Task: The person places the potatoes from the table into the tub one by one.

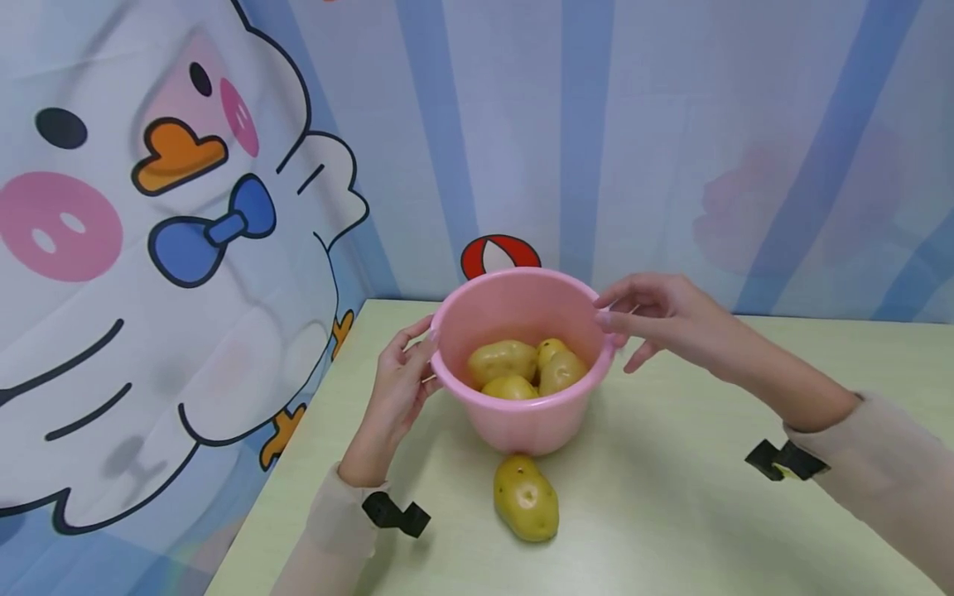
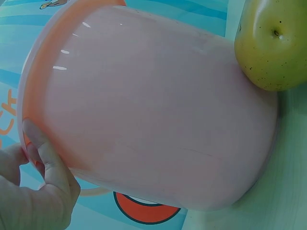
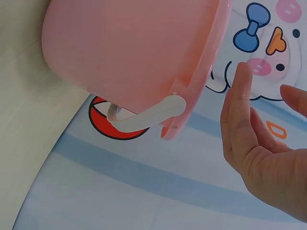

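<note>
A pink bucket (image 1: 540, 424) stands on the table, with several yellow potatoes (image 1: 503, 362) inside. My left hand (image 1: 398, 377) pinches its rim on the left side; in the left wrist view the thumb and fingers of that hand (image 2: 45, 187) lie on either side of the rim. My right hand (image 1: 663, 319) is beside the right rim, fingers spread and loosely bent. The right wrist view shows this hand (image 3: 259, 143) apart from the bucket (image 3: 129, 52), holding nothing. A white handle (image 3: 148, 115) hangs at the bucket's side. Another yellow potato (image 1: 526, 498) lies in front of the bucket.
The pale green table (image 1: 708, 497) meets a blue striped backdrop (image 1: 671, 165) behind the bucket. A cartoon duck (image 1: 246, 356) is printed on the cloth at the left. Black trackers (image 1: 786, 460) sit on both sleeves.
</note>
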Tool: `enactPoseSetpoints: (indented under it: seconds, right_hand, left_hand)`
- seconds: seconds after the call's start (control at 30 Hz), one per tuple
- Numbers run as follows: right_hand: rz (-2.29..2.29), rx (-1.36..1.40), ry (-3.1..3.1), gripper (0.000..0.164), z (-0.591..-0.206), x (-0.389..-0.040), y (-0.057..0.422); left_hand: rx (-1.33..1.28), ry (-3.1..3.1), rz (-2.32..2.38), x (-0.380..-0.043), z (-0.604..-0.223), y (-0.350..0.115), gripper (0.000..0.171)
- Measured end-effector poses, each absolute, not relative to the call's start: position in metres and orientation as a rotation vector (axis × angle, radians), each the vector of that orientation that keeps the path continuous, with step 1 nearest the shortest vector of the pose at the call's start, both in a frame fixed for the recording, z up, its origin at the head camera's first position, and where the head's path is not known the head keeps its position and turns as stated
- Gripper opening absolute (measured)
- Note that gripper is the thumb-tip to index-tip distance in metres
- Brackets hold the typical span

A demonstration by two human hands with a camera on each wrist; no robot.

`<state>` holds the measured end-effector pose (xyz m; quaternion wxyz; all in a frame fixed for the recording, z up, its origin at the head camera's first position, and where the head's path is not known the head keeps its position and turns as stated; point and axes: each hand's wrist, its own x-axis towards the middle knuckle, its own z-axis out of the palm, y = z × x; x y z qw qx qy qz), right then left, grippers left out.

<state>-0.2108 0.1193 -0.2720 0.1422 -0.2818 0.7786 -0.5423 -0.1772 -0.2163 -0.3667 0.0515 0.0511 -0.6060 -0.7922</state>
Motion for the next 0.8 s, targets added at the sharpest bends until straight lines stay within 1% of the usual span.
enactPoseSetpoints:
  seconds: [0.23, 0.8]
  right_hand:
    - [-1.567, -0.771, 2.248, 0.034, -0.273, -0.206, 0.125]
    - [-1.61, -0.691, 2.145, 0.032, -0.295, -0.187, 0.138]
  left_hand:
    - [0.144, -1.832, -2.41, -0.178, -0.367, -0.216, 0.042]
    - [0.151, -1.837, -2.411, -0.178, -0.368, -0.216, 0.043]
